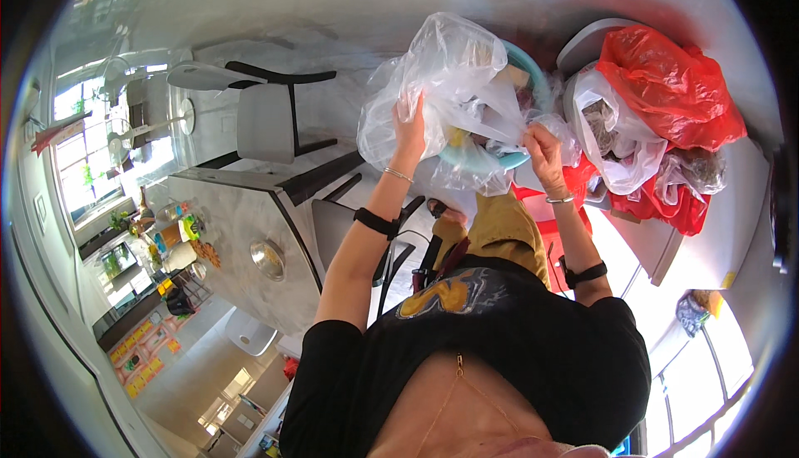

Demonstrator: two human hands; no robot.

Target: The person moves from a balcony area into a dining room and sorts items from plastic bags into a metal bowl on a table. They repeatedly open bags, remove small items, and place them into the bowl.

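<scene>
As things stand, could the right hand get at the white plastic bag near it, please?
Probably yes: the white plastic bag lies close by, with nothing rigid visible between. But the right hand pinches clear plastic, so it may need to let go first.

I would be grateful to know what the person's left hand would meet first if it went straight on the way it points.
The left hand would most likely meet the clear plastic bag it touches; how deep the loose folds run is unclear.
</scene>
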